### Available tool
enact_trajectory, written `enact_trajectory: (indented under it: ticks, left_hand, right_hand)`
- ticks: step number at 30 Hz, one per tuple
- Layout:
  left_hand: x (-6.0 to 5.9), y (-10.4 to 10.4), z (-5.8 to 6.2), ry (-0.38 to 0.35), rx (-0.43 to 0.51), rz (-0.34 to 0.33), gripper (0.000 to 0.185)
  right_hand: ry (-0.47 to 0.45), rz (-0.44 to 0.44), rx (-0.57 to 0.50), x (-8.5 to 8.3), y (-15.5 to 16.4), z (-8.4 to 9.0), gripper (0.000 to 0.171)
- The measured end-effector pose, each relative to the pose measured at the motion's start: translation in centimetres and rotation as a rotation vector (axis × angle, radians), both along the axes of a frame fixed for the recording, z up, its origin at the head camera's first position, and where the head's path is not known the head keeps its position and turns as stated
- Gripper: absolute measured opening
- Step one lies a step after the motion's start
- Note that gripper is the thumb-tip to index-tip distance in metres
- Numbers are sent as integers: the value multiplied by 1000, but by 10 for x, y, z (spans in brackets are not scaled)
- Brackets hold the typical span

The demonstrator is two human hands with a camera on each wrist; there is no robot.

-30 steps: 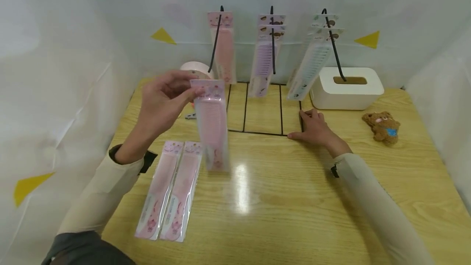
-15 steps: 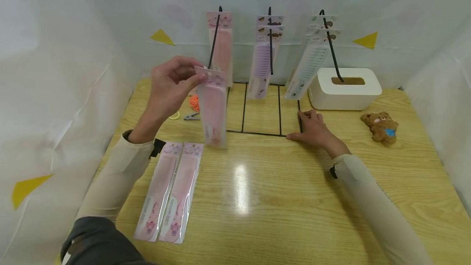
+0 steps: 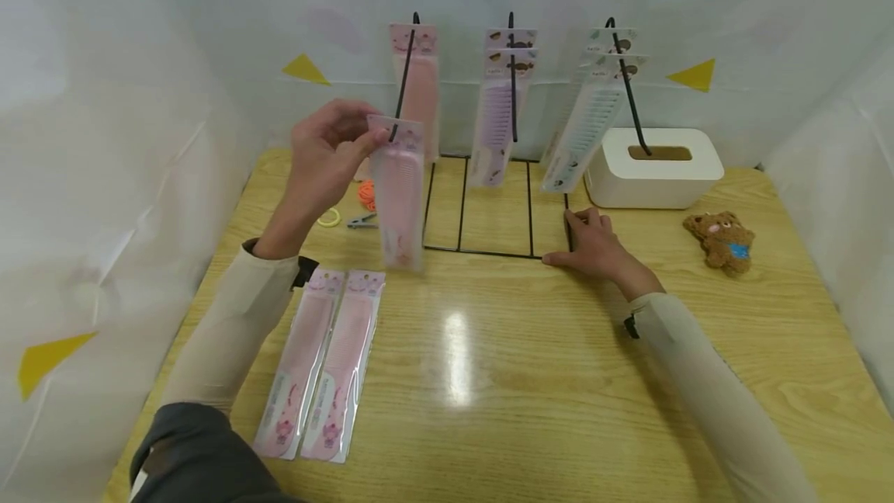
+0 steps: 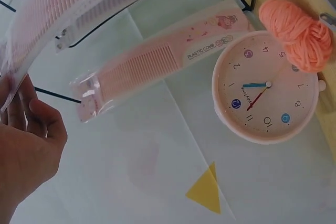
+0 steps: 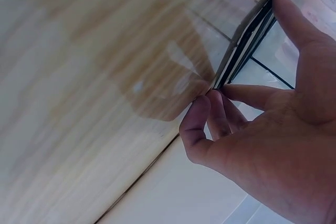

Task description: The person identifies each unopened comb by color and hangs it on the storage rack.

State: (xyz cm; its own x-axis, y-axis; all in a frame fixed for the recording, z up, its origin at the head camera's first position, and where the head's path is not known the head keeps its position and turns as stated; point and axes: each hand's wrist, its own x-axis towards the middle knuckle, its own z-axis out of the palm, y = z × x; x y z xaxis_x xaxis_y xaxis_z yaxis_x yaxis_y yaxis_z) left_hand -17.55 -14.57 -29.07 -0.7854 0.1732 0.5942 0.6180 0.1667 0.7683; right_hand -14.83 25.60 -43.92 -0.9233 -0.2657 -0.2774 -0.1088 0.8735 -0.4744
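Packaged pink comb point(image 3: 398, 192) hangs upright at 11 o'clock, header hole at the leftmost hook tip point(image 3: 393, 137). Left hand point(image 3: 328, 150) fingers pinch its header. Right hand point(image 3: 594, 243), fingers pressed on wire rack base point(image 3: 489, 252), steadies it on the table point(image 3: 531, 379).

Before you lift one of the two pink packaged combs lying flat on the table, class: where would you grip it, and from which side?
Probably the near pink comb pack by its card header end, pinched from above: it lies flat, header pointing away, beside its twin.

Packaged pink comb point(image 3: 398, 192) hangs upright by left hook.
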Motion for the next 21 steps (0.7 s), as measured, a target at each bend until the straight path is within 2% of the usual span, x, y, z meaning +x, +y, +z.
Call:
enact_trajectory:
  ticks: [5,11,15,18,21]
  left_hand:
    - [-24,7,-1,-86,-4,66,17]
    - [-65,14,-3,-147,84,61,17]
    - [-89,19,1,-183,90,79,17]
    - [-98,22,6,-189,90,81,16]
    - [-94,26,15,-203,100,71,14]
  right_hand:
    - [5,2,0,1,0,0,101]
    - [6,9,-7,1,0,-1,101]
    - [5,4,-7,1,0,0,100]
    - [-4,1,-6,1,0,0,101]
    - [-10,1,0,1,0,2,101]
